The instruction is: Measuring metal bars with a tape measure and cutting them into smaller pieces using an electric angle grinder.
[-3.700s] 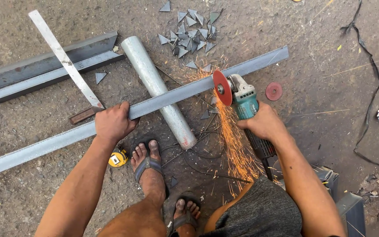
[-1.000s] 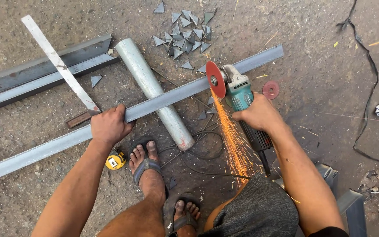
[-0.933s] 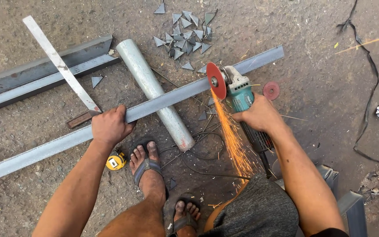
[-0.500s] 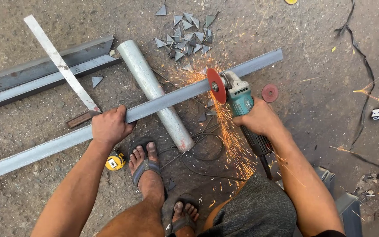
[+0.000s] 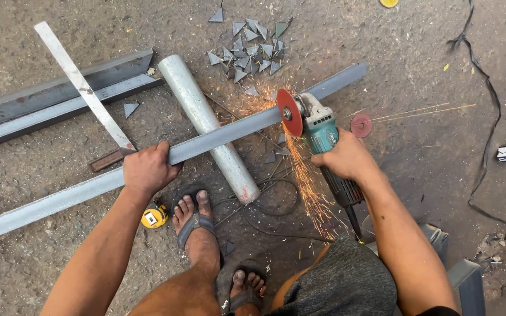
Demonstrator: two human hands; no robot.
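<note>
Head view, looking straight down: the right hand (image 5: 346, 159) is wrapped tight around the body of a teal angle grinder (image 5: 322, 133), fingers closed over the housing so the tool stays steady while its red cutting disc (image 5: 289, 112) bites into a long grey steel angle bar (image 5: 218, 136). Sparks (image 5: 308, 181) stream back toward the person from the cut. The left hand (image 5: 147, 169) is clamped over the same bar well left of the disc, fingers curled around its edge, pressing it down so it cannot jump or twist. The bar lies diagonally across a galvanised round pipe (image 5: 206, 126), which props it off the gritty ground (image 5: 417, 70) and leaves the disc room beneath the cut. A sandalled foot (image 5: 197, 231) stands just below the bar, beside a yellow tape measure (image 5: 154, 216). Beyond the pipe lie small triangular steel offcuts (image 5: 250, 47); a spare red disc (image 5: 361, 124) rests just right of the grinder, and a flat steel strip (image 5: 83, 88) lies across heavier angle sections (image 5: 42, 99) at upper left.
</note>
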